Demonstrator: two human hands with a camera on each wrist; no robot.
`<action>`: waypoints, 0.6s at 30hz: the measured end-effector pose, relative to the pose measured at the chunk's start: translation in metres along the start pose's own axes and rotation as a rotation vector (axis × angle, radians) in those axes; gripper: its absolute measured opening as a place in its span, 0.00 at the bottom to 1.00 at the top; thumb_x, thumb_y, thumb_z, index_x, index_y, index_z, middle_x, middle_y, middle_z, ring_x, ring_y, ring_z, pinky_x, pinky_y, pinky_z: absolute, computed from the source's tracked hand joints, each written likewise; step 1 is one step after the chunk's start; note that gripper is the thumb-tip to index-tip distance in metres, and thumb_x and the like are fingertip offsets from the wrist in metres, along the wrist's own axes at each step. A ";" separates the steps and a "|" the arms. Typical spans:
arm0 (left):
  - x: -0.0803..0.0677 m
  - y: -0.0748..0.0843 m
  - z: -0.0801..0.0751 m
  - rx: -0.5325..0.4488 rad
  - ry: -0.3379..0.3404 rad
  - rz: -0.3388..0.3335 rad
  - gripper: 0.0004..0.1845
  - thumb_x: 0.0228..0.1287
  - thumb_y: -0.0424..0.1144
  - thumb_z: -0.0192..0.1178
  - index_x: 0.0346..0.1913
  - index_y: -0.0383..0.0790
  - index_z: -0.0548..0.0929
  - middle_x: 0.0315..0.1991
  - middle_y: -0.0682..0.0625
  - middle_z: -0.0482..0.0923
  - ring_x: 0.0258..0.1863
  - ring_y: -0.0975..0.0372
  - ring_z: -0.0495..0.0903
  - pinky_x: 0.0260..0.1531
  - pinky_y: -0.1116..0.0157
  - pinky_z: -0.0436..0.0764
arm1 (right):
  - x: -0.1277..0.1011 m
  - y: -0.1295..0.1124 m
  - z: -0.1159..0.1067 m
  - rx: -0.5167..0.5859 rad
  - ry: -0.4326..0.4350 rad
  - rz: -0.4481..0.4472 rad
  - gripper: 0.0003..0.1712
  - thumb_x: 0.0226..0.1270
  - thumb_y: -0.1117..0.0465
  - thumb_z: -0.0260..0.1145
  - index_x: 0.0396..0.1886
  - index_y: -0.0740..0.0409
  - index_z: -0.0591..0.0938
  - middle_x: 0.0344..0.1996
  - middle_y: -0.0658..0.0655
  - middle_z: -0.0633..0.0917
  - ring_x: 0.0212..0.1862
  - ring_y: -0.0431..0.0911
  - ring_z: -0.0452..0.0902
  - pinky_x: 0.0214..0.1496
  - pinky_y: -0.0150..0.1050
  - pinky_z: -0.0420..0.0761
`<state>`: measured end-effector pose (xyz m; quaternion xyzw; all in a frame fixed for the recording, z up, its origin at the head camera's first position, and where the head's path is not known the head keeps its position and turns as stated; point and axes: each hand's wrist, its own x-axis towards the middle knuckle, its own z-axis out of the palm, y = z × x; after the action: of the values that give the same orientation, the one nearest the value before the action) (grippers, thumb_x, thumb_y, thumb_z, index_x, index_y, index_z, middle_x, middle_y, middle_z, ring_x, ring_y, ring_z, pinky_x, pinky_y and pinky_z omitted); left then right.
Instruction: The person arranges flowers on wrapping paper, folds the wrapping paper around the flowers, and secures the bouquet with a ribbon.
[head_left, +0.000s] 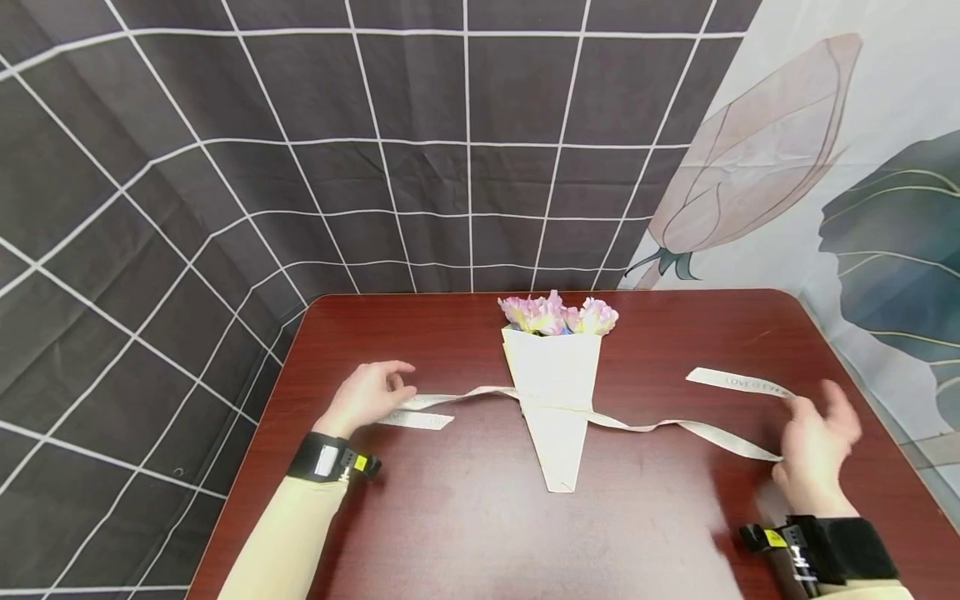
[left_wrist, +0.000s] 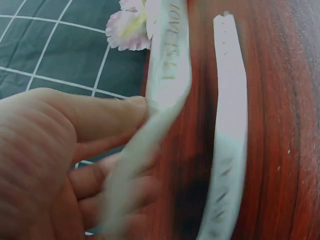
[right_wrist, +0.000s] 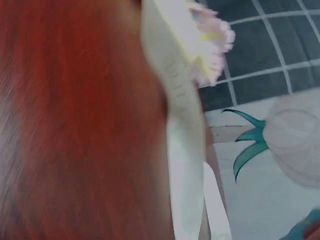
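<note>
A cone-shaped bouquet (head_left: 553,375) in pale wrapping paper lies on the table, its pink and yellow flowers (head_left: 555,315) pointing to the far edge. Around its middle runs a long pale ribbon (head_left: 637,427) with printed letters. My left hand (head_left: 365,396) holds the ribbon's left part, thumb against it and fingers behind it in the left wrist view; a loose tail (left_wrist: 231,100) lies beside it. Out at the right, my blurred right hand (head_left: 813,446) holds the other part, whose lettered tail (head_left: 738,382) bends back leftward. The right wrist view shows ribbon (right_wrist: 185,135) but hides the grip.
The red-brown wooden table (head_left: 465,533) has a rounded far right corner. Dark cloth with a white grid (head_left: 420,92) hangs behind and to the left. A pale cloth printed with a large flower bud (head_left: 757,158) covers the right side.
</note>
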<state>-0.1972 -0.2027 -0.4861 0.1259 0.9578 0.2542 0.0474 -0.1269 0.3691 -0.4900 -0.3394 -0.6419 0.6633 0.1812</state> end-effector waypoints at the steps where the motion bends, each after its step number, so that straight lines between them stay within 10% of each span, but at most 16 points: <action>1: 0.002 0.001 0.003 0.007 0.015 0.028 0.24 0.57 0.48 0.67 0.57 0.47 0.80 0.37 0.53 0.83 0.35 0.58 0.80 0.35 0.57 0.78 | -0.003 0.004 0.005 -0.160 -0.095 -0.096 0.31 0.68 0.60 0.58 0.70 0.42 0.66 0.66 0.43 0.62 0.60 0.30 0.57 0.56 0.23 0.59; 5: 0.011 0.021 0.025 0.008 0.059 0.200 0.26 0.58 0.46 0.66 0.60 0.43 0.77 0.55 0.49 0.78 0.57 0.56 0.74 0.59 0.55 0.69 | -0.017 0.021 0.035 -0.683 -0.476 -0.642 0.22 0.64 0.52 0.65 0.58 0.48 0.79 0.52 0.50 0.80 0.55 0.36 0.69 0.52 0.30 0.64; 8: 0.019 0.050 0.046 -0.033 0.075 0.298 0.26 0.58 0.44 0.66 0.60 0.42 0.77 0.57 0.48 0.77 0.60 0.56 0.72 0.62 0.56 0.67 | -0.029 0.031 0.063 -0.827 -0.664 -0.925 0.21 0.58 0.46 0.69 0.51 0.45 0.82 0.49 0.48 0.82 0.61 0.48 0.68 0.57 0.50 0.64; 18: 0.033 0.115 0.097 0.186 0.108 0.426 0.24 0.60 0.40 0.64 0.60 0.52 0.76 0.52 0.56 0.76 0.56 0.61 0.71 0.51 0.58 0.70 | -0.054 0.038 0.116 -1.067 -0.784 -1.140 0.12 0.52 0.41 0.72 0.32 0.36 0.79 0.36 0.40 0.79 0.51 0.45 0.70 0.50 0.57 0.63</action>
<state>-0.1892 -0.0513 -0.5133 0.3151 0.9300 0.1754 -0.0704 -0.1603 0.2442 -0.5217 0.2464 -0.9548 0.1515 0.0687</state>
